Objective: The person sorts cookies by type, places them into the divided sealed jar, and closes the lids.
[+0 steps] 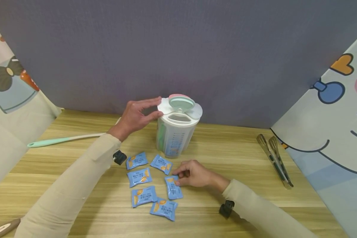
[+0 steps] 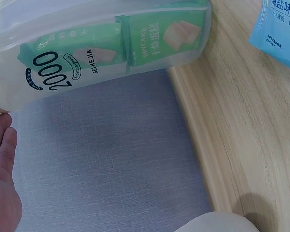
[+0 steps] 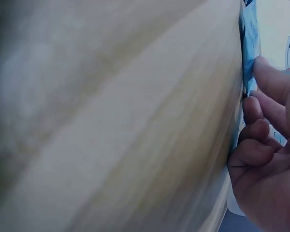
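In front of the upright lidded container (image 1: pixel 176 138), the right hand (image 1: pixel 194 173) pinches a blue packet (image 1: pixel 173 189) near its far end, the packet's long axis running toward and away from the container, near end angled slightly right; the left hand (image 1: pixel 137 114) grips the container's left rim. Beneath the container is a wood-grain table (image 1: pixel 226 158), behind it a grey wall (image 1: pixel 178 49), and cartoon-printed panels (image 1: pixel 306 129) flank it well apart.
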Available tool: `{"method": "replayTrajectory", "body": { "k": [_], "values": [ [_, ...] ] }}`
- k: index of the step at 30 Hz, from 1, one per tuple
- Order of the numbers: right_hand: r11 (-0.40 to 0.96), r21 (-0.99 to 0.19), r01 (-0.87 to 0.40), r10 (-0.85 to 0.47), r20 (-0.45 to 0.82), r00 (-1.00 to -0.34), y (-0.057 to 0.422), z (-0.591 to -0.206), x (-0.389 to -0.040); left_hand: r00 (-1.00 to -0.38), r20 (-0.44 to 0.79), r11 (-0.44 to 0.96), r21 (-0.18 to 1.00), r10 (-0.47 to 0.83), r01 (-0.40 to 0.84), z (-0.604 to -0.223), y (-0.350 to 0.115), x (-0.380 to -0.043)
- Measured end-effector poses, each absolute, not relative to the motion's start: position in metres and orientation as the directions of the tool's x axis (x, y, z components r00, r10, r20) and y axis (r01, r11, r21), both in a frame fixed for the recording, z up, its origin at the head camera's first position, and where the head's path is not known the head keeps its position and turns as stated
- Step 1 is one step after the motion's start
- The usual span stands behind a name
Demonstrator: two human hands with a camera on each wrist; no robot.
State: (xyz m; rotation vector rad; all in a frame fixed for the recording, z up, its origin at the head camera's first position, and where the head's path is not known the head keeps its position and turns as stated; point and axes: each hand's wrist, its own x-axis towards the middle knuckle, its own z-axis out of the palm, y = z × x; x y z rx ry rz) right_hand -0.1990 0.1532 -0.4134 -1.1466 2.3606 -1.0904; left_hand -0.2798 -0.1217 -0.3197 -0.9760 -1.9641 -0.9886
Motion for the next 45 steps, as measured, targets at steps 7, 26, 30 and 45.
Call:
{"method": "replayTrajectory", "body": {
  "k": [7,26,30,45],
  "values": [
    [0.383,-0.738,-0.555,-0.786,0.055,-0.616,0.1543,-0.4132,-0.2002,-0.451,0.841,0.416,0.310,0.300,0.855,-0.3201,-0.1212,-0.2797],
    [0.454,-0.745,-0.488,-0.746,-0.019,-0.665,0.1550,-0.4115,-0.2002,-0.450,0.843,0.413,0.312,0.295,0.855,-0.3211,-0.1211,-0.2808],
    [0.464,-0.743,-0.482,-0.740,-0.026,-0.672,0.1548,-0.4115,-0.2005,-0.446,0.846,0.412,0.309,0.292,0.857,-0.3210,-0.1212,-0.2807],
    [0.476,-0.750,-0.460,-0.726,-0.040,-0.686,0.1552,-0.4122,-0.2009,-0.457,0.840,0.413,0.320,0.293,0.853,-0.3211,-0.1214,-0.2804]
  ]
}}
